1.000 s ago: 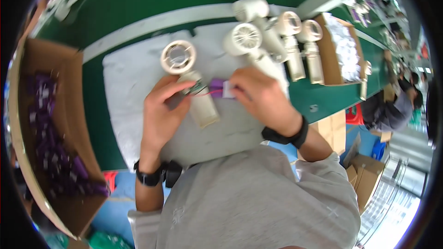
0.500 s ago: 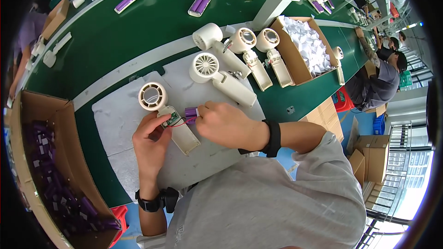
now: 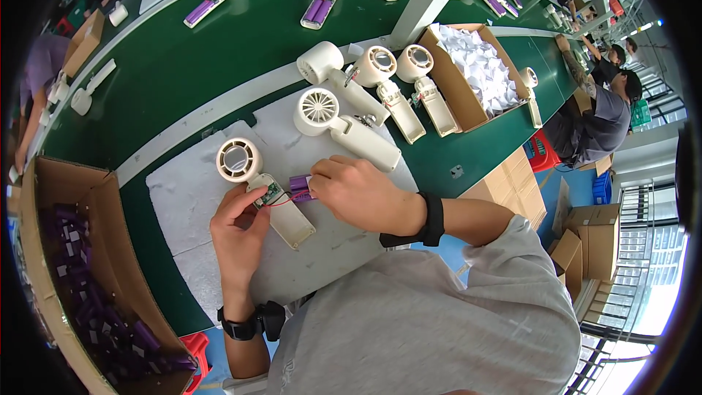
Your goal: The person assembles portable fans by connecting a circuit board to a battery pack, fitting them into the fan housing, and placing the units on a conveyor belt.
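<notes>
From the head camera, your left hand lies on the grey foam mat, fingers curled and pinched on the edge of the small green circuit board that sits in the open handle of a cream plastic handheld fan. The fan's round ringed head lies just beyond your left fingertips, and its long smooth handle shell runs under your thumb toward you.

Your right hand is closed with its fingertips clamped on a purple battery cell, which sits just to the right of the circuit board, between your two hands and touching the fan's handle. Thin red wire runs from the board toward the cell.

Just beyond your right hand lies a second cream fan with a slotted grille, flat on the mat. Farther out, three more fans rest at the edge of the green conveyor belt. Well to the left of your left hand stands a cardboard box with glossy purple cells piled in it. Beyond and right of your right hand, another cardboard box holds crumpled white pieces.
</notes>
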A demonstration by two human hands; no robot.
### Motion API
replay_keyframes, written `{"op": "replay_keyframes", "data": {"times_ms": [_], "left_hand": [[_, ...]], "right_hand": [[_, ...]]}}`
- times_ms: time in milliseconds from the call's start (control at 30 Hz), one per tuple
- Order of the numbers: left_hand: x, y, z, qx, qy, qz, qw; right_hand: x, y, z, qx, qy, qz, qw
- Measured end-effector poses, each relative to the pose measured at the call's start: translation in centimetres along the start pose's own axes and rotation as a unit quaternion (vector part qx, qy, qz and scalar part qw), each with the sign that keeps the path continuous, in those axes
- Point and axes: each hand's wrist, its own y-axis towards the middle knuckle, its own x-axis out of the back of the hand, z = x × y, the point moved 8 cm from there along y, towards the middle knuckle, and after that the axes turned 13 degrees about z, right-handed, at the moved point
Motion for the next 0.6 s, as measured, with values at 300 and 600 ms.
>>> {"op": "replay_keyframes", "data": {"times_ms": [300, 600], "left_hand": [[0.0, 0.1, -0.4, -0.008, -0.001, -0.024, 1.0], [0.1, 0.1, -0.2, 0.001, -0.003, -0.028, 1.0]], "right_hand": [[0.1, 0.2, 1.1, 0.019, -0.07, 0.032, 0.997], [0.1, 0.3, 0.0, -0.01, 0.028, 0.044, 0.999]]}}
